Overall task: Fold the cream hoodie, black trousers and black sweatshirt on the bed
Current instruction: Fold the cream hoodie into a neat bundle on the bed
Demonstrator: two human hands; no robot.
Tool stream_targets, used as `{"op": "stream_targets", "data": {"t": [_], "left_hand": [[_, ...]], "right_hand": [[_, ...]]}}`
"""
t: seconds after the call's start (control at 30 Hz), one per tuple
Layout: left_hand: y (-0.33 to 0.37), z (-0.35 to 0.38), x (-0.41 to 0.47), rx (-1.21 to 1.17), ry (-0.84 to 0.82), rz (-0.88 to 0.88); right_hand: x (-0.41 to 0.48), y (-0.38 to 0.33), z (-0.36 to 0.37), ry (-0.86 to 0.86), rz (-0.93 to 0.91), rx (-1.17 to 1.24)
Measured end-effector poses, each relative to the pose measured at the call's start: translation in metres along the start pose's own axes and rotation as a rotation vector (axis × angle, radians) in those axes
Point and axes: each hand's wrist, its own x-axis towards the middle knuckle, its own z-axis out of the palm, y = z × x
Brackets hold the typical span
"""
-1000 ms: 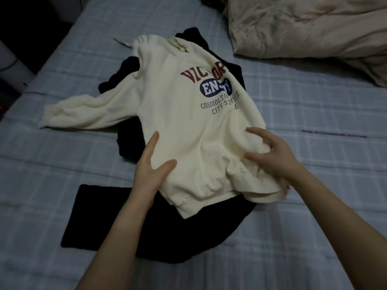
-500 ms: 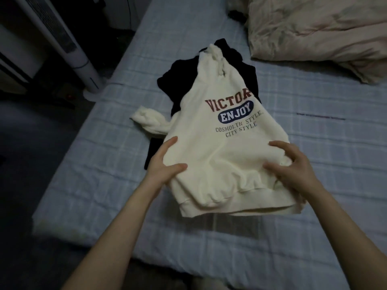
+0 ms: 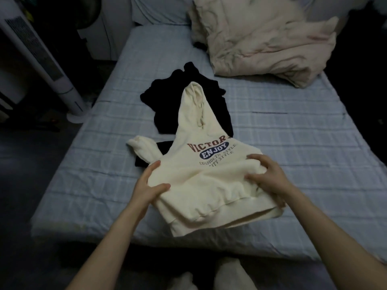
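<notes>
A crumpled duvet (image 3: pixel 261 42) is heaped beyond the right hand (image 3: pixel 270 178); a white tower fan (image 3: pixel 62 91) is stood on the dim floor, beyond the left hand (image 3: pixel 146 185).

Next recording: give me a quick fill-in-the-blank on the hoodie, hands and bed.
The blue patch on the cream hoodie reads ____. Its hood lies on a ____ garment. The left hand and right hand both grip the ____. The crumpled duvet lies on the bed's far ____ side.
Missing: ENJOY, black, hoodie, right.

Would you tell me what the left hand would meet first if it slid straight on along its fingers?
Probably the bunched sleeve of the cream hoodie, then the black garment behind; depth is unclear.
</notes>
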Motion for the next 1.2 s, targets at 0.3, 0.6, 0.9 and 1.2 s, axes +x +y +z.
{"op": "stream_targets", "data": {"t": [0.3,0.6,0.9,1.2], "left_hand": [[-0.010,0.104,-0.028,-0.022,0.138,-0.014],[0.021,0.278,-0.052,-0.092,0.214,-0.017],[0.031,0.362,-0.038,-0.056,0.146,0.000],[-0.015,0.458,-0.042,-0.126,0.118,-0.109]], "right_hand": [[0.025,0.075,-0.087,-0.125,-0.046,0.014],[0.057,0.143,-0.219,-0.179,-0.086,0.005],[0.067,0.181,-0.300,-0.165,-0.095,-0.069],[0.068,0.250,-0.340,-0.200,-0.010,-0.180]]}}
